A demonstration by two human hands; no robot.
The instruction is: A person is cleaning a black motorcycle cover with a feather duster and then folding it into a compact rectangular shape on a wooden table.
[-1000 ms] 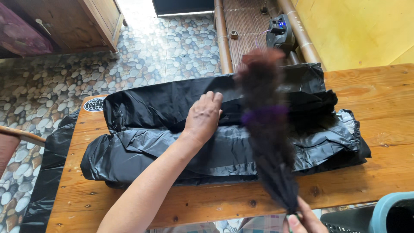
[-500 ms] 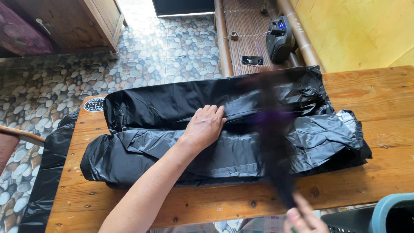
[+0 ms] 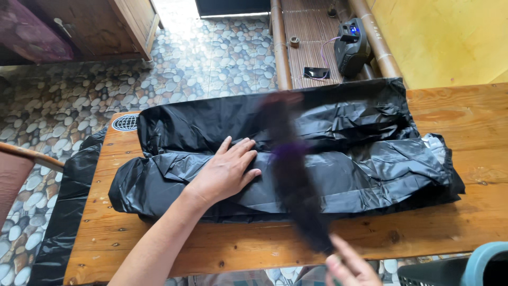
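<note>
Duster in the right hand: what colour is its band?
Purple band on a dark feather duster, blurred, in the head view.

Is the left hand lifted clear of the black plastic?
No, the left hand lies flat, palm down, on the black plastic sheet spread over the wooden table.

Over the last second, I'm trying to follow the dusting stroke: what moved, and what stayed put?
The duster, held at its handle by the right hand, swung left across the black plastic, its tip going from the far edge near the table's right part to around the middle; it is blurred now. The grip did not change. The left hand stayed flat on the plastic, and the plastic stayed on the table.
</note>
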